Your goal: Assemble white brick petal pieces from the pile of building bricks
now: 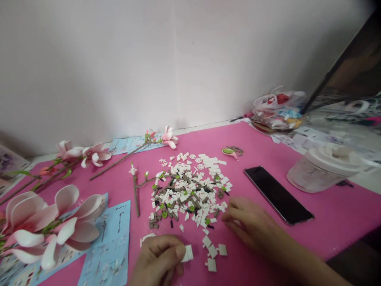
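Observation:
A heap of small white, brown, green and black building pieces [190,188] lies on the pink table [336,214]. My left hand [157,260] is curled near the front edge, pinching a small white piece [188,252]. My right hand [253,226] rests flat at the heap's right edge, its fingers reaching into the pieces. A few loose white tiles [213,254] lie between my hands. A brown twig-like stem with white buds [135,186] lies left of the heap.
Large pink-and-white built flowers [50,226] lie at the left on blue instruction sheets [110,250]; more flower stems [89,155] lie behind. A black phone [278,194] lies right of the heap. A lidded plastic tub [321,169] and bags [276,107] stand at the right.

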A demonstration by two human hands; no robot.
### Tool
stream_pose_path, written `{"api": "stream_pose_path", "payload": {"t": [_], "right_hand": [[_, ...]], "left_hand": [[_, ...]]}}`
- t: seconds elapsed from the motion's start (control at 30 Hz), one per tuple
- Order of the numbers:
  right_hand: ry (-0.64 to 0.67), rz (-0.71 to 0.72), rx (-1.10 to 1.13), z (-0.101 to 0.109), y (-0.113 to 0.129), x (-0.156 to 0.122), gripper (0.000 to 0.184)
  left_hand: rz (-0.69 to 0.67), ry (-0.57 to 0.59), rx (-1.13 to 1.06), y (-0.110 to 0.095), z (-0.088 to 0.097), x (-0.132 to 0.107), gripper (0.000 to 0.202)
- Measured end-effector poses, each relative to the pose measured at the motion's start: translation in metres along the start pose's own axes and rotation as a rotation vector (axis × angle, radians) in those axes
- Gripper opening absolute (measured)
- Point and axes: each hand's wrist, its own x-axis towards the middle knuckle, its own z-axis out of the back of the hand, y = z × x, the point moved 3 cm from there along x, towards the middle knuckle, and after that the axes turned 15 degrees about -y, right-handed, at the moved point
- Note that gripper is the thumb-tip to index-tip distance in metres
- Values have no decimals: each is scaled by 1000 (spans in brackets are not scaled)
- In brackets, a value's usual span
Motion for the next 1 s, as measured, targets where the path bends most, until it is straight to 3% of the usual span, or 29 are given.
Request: {"api": "stream_pose_path", "payload": {"t": [0.13,0.33,0.67,0.77,0.87,1.0], "right_hand": [[2,-6,-67,-11,7,21,22],[104,-36,-206,-18,14,42,20],[145,-71,-238,-22,16,55,18],[66,-52,-120,-15,17,51,18],[-42,-74,138,-5,27,39,14],[-62,-181,480,-5,44,15,15]], "left_hand": [[2,16,38,-1,-1,1,38],[-11,-4,44,-2,-3,1,43],[12,22,-33,-1,-7,1,42],[15,66,-79,0,-7,3,40],[37,112,-93,2,-7,5,38],[63,111,-85,2,-8,4,36]]}}
